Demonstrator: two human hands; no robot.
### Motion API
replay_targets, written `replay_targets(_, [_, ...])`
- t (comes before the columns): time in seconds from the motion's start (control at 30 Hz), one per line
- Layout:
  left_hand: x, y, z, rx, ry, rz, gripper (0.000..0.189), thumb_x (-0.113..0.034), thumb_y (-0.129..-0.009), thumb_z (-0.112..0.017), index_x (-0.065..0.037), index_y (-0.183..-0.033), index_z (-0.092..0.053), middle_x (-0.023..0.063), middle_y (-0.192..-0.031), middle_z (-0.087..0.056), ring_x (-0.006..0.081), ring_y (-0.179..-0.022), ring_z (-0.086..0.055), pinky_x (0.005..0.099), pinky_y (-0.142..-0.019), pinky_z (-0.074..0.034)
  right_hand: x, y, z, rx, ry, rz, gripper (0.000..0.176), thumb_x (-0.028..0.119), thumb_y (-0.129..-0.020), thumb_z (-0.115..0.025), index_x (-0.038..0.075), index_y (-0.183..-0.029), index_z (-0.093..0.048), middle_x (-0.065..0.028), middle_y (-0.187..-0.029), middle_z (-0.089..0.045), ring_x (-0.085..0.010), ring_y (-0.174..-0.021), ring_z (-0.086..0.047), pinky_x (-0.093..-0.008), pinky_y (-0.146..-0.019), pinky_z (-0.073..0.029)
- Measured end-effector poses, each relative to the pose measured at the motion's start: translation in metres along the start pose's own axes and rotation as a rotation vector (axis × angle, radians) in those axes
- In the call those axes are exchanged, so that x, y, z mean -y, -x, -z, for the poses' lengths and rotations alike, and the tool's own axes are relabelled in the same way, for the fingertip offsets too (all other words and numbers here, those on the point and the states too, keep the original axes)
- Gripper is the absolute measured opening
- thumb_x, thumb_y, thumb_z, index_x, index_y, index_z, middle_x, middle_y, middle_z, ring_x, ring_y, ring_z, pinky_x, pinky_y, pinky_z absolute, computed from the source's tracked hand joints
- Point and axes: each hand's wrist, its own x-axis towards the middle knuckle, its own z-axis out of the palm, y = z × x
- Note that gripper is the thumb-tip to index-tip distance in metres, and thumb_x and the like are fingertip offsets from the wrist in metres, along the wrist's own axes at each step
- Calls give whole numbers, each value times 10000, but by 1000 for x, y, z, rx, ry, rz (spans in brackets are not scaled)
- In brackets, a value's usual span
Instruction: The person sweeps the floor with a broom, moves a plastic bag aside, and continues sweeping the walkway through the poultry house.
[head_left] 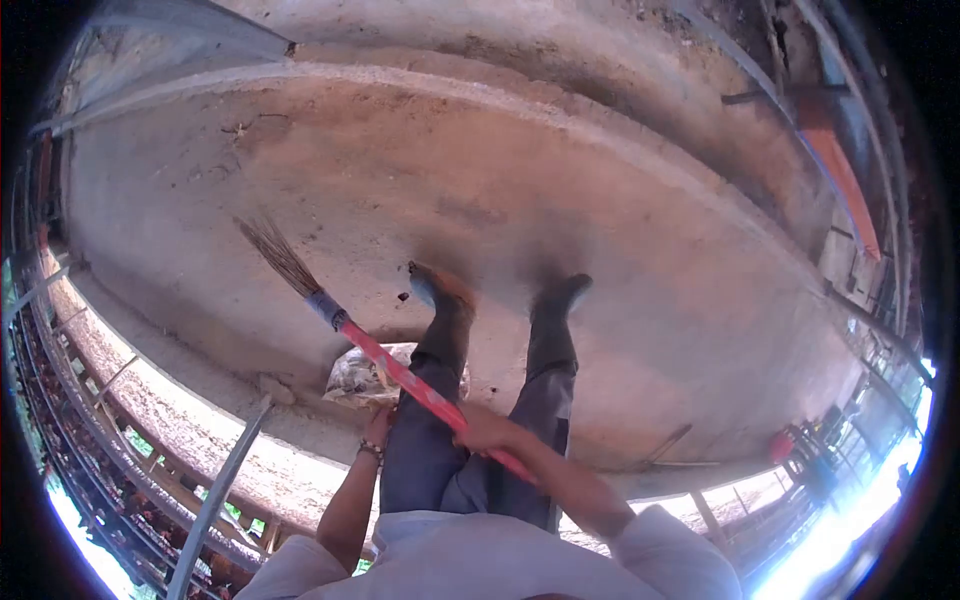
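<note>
Right hand (487,432), fingers wrapped round the red broom (385,358), slanted its bristles onto the concrete floor (560,190). Left hand (378,424), fingers gripping the sack (350,378), apparently kept it low, near the bristles.

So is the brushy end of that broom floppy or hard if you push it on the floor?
Probably bendy: the broom ends in thin, splayed bristles that would likely flex against the concrete floor. The red handle looks straight and stiff. It seems light, since the right hand alone appears to hold it at a slant.
</note>
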Motion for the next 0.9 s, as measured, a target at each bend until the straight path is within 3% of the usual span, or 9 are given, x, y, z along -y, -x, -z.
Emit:
replay_targets(0.07, [-36,4,-1,-81,193,178,226,-221,-869,-476,-127,-1040,-590,36,-882,-619,165,-770,-597,313,-703,-460,17,67,0,-18,-222,-132,505,80,-678,-630,39,-1156,-474,-90,-885,-571,-154,-666,-566,-287,-540,-455])
replay_targets(0.2, [-23,2,19,-119,368,358,223,-204,-842,-508,-141,-1040,-589,38,-836,-616,148,-753,-593,309,-665,-459,-28,205,-25,-560,-571,-288,455,54,-694,-672,49,-1116,-501,-26,-741,-543,-102,-567,-525,-257,-482,-471])
replay_targets(0.3, [46,-18,43,-26,16,56,227,-238,-823,-525,-124,-1000,-608,60,-805,-608,169,-736,-587,323,-681,-451,-90,228,-3,-874,-754,-393,109,28,-769,-512,39,-869,-553,-23,-598,-519,-119,-456,-501,-265,-397,-428])
replay_targets(0.4, [87,-28,51,38,-639,-487,241,-271,-807,-537,-103,-953,-631,80,-773,-602,189,-717,-579,330,-695,-443,-183,119,73,-1106,-670,-219,149,51,-773,-495,102,-633,-504,21,-515,-431,-116,-389,-425,-273,-355,-358])
replay_targets(0.43, [82,-24,48,-15,-472,-287,234,-262,-811,-538,-87,-931,-636,79,-765,-605,191,-716,-575,322,-694,-440,-161,57,77,-940,-609,-177,15,81,-748,-530,74,-744,-517,-16,-617,-476,-143,-502,-475,-295,-443,-399])
replay_targets(0.5, [73,-23,34,-105,-129,94,229,-244,-818,-538,-55,-887,-646,77,-750,-611,195,-715,-569,304,-691,-433,-108,-68,83,-621,-480,-61,299,140,-698,-599,19,-965,-545,-89,-819,-567,-197,-728,-575,-339,-619,-480])
replay_targets(0.63, [9,-6,31,-188,-136,-41,258,-267,-825,-542,-39,-877,-651,68,-738,-615,151,-681,-557,270,-633,-424,100,-180,42,-138,210,30,402,64,-624,-550,-36,-1011,-505,-131,-656,-587,-243,-470,-576,-342,-446,-465])
replay_targets(0.77, [2,-8,34,-181,228,281,295,-311,-832,-520,-59,-909,-651,55,-754,-617,118,-651,-553,250,-575,-424,147,-129,21,-129,248,192,453,95,-668,-588,6,-1095,-465,-95,-686,-577,-196,-467,-550,-317,-426,-445])
replay_targets(0.9, [0,-7,44,-127,544,420,287,-298,-838,-488,-76,-924,-647,52,-756,-622,123,-646,-560,257,-537,-431,130,59,7,-119,-108,-182,500,175,-729,-658,34,-1171,-472,-49,-830,-535,-150,-664,-532,-290,-554,-452])
